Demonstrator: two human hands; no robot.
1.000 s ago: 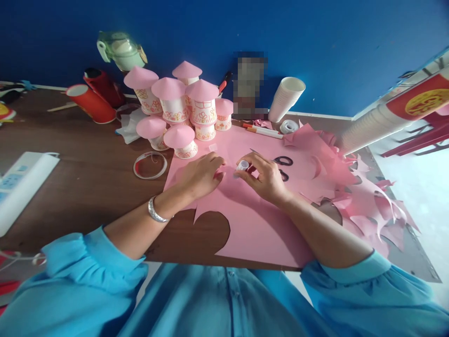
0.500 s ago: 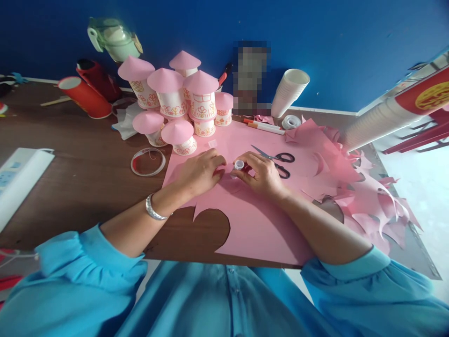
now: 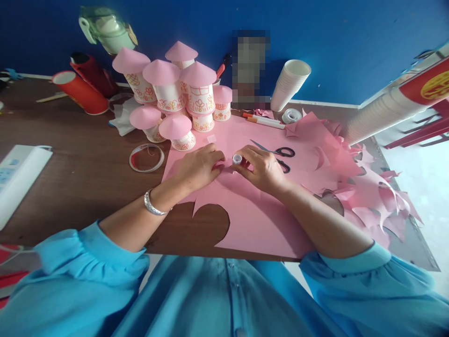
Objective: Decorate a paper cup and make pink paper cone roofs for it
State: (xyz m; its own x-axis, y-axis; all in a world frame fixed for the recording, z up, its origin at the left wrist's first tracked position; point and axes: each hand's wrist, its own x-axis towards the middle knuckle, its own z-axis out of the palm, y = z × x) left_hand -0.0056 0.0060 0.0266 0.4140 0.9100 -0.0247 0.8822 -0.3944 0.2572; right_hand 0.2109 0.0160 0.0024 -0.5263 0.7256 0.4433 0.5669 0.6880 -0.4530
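My right hand is closed around a small tube with a round white end; its type does not show clearly. Just left of it, my left hand has its fingers pinched together, and what lies between them I cannot make out. Both hands are over a large pink paper sheet. Black-handled scissors lie spread behind my right hand. Behind my left hand stands a group of white paper-cup towers with pink cone roofs and drawn flowers. A small clear piece of tape lies on the sheet.
A ring of tape lies on the wood at left, with a power strip farther out. Pink scraps pile at right. White cup stacks, markers and a tape roll are at the back.
Both hands keep nearly the same places, a small gap apart. The whole view has shifted slightly upward; the objects on the table look unmoved.
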